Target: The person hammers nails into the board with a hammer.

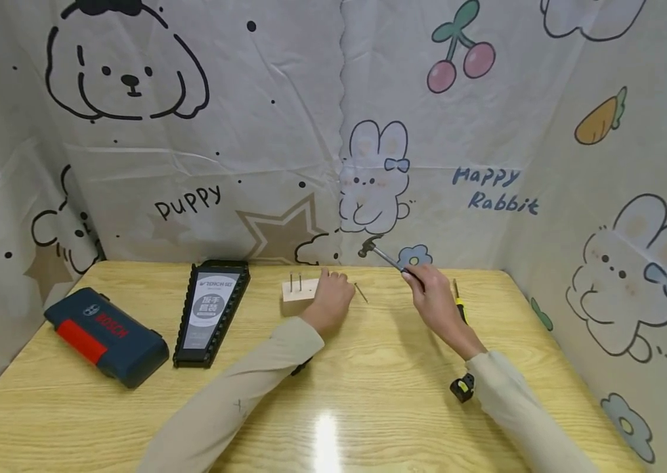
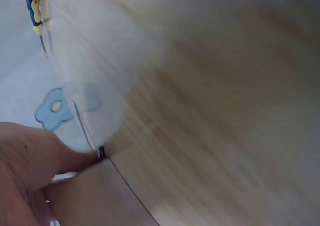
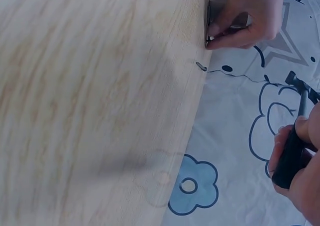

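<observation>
My left hand (image 1: 331,302) grips the right end of a pale wooden block (image 1: 297,297) at the back of the table. Two nails (image 1: 295,282) stand upright in the block's left part. A small dark thing shows at a left fingertip in the left wrist view; its kind is unclear. Just right of that hand, a loose nail (image 1: 361,293) lies on the table. My right hand (image 1: 432,301) holds a claw hammer (image 1: 385,253) by its dark handle (image 3: 290,158), raised above the table, the metal head pointing left toward the block.
A blue and red Bosch case (image 1: 106,336) lies at the left, beside a black wrench-set holder (image 1: 209,314). Behind my right hand lies a yellow and black screwdriver (image 1: 460,307). A tape measure (image 1: 462,387) sits near my right sleeve. Printed cloth walls border the wooden table (image 1: 369,407).
</observation>
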